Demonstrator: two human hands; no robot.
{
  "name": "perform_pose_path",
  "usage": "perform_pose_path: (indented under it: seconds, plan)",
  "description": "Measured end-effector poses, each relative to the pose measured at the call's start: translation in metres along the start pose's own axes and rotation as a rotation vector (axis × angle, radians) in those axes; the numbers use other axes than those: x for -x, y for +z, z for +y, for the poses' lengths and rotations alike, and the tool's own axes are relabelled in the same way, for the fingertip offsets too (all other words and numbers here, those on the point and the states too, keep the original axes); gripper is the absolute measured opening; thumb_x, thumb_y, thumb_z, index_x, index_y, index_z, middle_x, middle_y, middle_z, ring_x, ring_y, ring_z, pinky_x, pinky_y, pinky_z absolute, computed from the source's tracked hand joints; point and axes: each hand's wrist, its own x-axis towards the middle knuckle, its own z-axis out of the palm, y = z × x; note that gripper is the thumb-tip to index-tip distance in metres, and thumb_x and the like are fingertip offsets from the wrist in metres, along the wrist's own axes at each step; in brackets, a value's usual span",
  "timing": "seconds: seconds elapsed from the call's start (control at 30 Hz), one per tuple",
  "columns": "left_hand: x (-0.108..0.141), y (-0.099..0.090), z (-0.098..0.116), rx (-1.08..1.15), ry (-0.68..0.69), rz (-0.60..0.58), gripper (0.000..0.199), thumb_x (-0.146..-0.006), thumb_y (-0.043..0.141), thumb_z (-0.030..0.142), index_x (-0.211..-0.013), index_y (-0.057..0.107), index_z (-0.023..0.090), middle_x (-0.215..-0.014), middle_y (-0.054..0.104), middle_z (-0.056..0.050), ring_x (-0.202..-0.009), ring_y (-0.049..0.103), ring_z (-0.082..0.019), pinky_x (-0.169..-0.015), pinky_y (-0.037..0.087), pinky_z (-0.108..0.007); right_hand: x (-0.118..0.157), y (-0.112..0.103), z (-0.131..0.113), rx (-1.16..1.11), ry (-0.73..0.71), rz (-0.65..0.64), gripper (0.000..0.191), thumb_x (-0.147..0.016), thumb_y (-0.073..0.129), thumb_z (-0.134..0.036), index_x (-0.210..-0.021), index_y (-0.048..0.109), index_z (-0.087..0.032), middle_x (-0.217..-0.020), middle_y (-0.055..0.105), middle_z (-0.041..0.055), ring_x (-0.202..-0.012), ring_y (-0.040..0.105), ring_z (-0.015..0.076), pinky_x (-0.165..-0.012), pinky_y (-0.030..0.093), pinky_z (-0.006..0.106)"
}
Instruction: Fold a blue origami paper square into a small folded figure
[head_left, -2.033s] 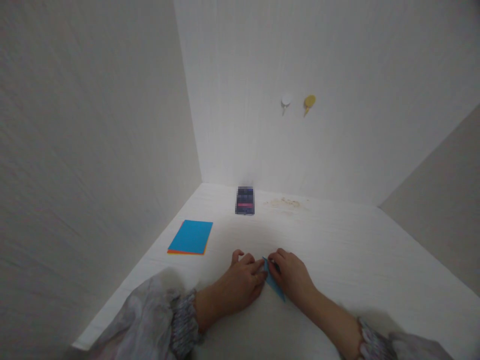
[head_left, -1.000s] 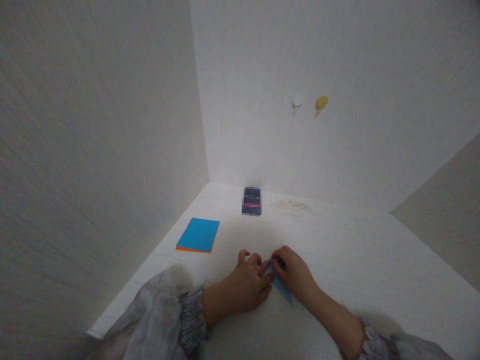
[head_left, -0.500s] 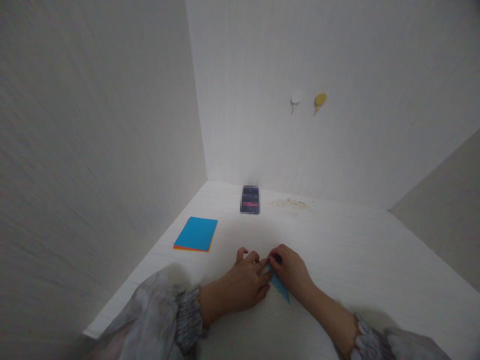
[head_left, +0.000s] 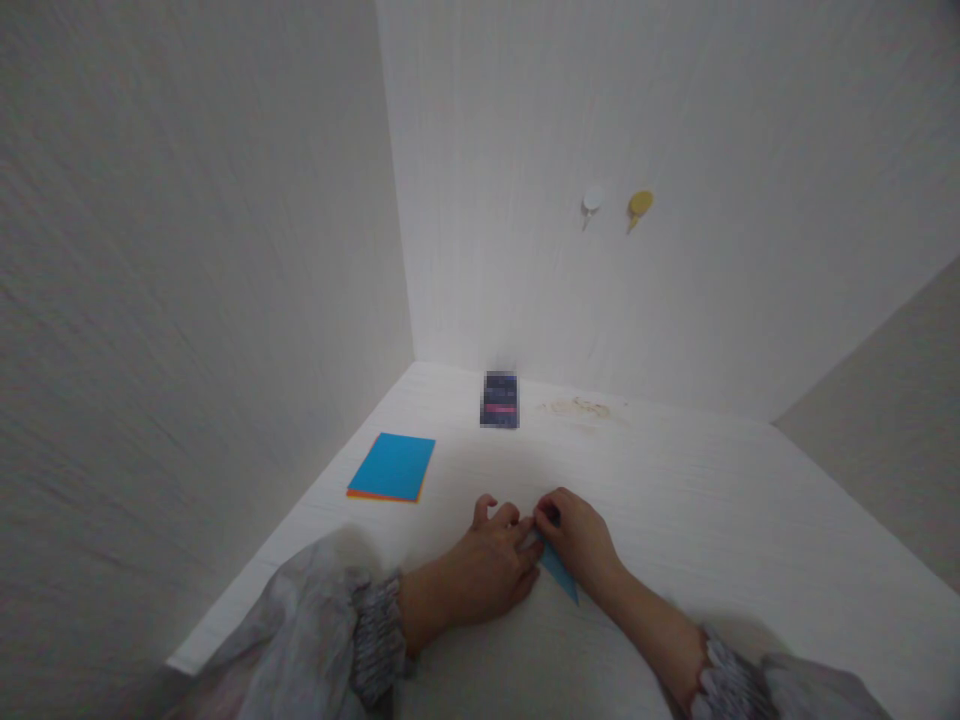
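Observation:
A small folded piece of blue paper [head_left: 559, 575] lies on the white table between my hands, its pointed end towards me and its upper part hidden by fingers. My left hand [head_left: 495, 565] rests on the left side of the paper with its fingers spread, two of them lifted and curled. On the other side, my right hand [head_left: 577, 540] pinches the paper's far end between thumb and index finger. The fingertips of both hands nearly meet there.
A stack of square paper [head_left: 391, 468], blue on top with orange edges below, lies at the left. A blurred dark box [head_left: 500, 400] stands near the back wall. White [head_left: 592, 200] and yellow [head_left: 640, 204] hooks hang on that wall.
My right hand and forearm have shifted very slightly left. The left hand and the blue paper are almost where they were.

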Motion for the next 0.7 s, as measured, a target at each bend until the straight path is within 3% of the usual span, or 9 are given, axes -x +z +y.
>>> perform_pose_path:
  seconds: [0.23, 0.37, 0.7]
  plan:
    - [0.001, 0.006, -0.003, -0.011, 0.011, 0.018, 0.027, -0.085, 0.036, 0.032, -0.105, 0.049, 0.02, -0.109, 0.052, -0.007, -0.093, 0.041, -0.023, -0.08, 0.023, -0.047, 0.01, -0.012, 0.011, -0.186, -0.075, 0.008, 0.02, -0.082, 0.037, -0.022, -0.079, 0.056, -0.016, -0.074, 0.058, 0.0045, -0.069, 0.053, 0.0153, -0.063, 0.041, 0.025]
    - [0.002, 0.011, -0.004, 0.012, 0.011, 0.034, 0.027, -0.085, 0.036, 0.033, -0.106, 0.049, 0.022, -0.112, 0.05, -0.006, -0.094, 0.041, -0.023, -0.081, 0.022, -0.047, 0.026, -0.015, 0.016, -0.088, -0.226, 0.011, 0.017, -0.08, 0.043, -0.023, -0.085, 0.057, -0.015, -0.079, 0.054, 0.007, -0.076, 0.051, 0.0182, -0.07, 0.041, 0.03]
    - [0.003, 0.006, -0.005, 0.026, 0.011, 0.016, 0.03, -0.085, 0.034, 0.035, -0.109, 0.048, 0.023, -0.116, 0.047, -0.008, -0.094, 0.04, -0.024, -0.079, 0.024, -0.047, 0.026, -0.009, 0.015, -0.02, -0.308, -0.037, 0.017, -0.079, 0.044, -0.017, -0.085, 0.06, -0.016, -0.076, 0.051, 0.0055, -0.072, 0.049, 0.0166, -0.065, 0.041, 0.028]
